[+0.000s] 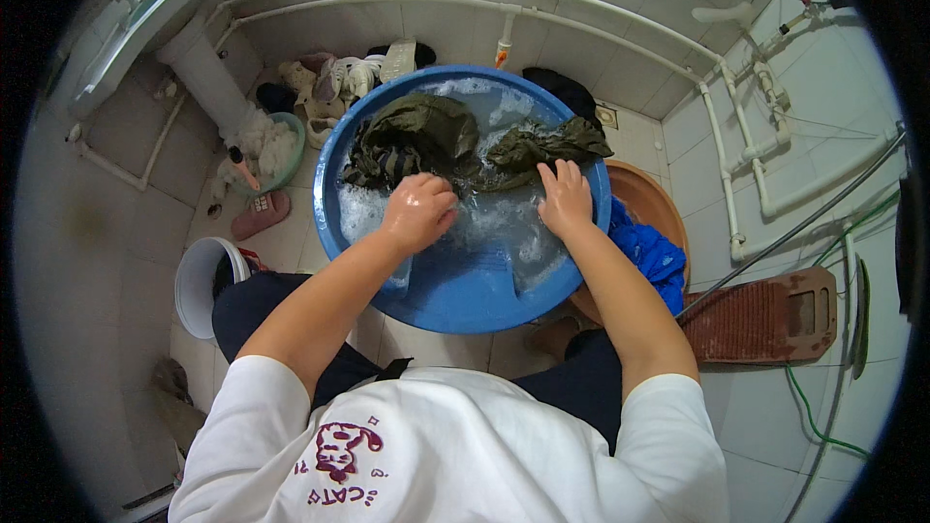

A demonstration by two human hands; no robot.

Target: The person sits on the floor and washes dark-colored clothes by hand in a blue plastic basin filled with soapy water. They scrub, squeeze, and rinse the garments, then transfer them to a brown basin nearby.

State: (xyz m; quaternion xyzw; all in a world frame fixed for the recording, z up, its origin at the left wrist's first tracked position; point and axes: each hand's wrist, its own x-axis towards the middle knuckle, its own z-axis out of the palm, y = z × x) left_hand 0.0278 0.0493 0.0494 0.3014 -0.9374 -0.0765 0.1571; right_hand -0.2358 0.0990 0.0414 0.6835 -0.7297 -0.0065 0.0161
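A round blue plastic washtub holds soapy water and a soaked dark olive garment, part of it bunched at the right rim. My left hand, wet and with fingers curled, is over the water at the garment's near edge; whether it grips cloth I cannot tell. Near the tub's right side, my right hand has its fingers apart, fingertips close to the bunched olive cloth. A dark striped part of the cloth lies beyond my left hand. The tub has a ridged washboard section on its near side.
An orange-brown basin with blue cloth stands right of the tub, beside a brown washboard. On the left are a white bucket, a pink slipper and a green basin. Shoes and white pipes line the far wall.
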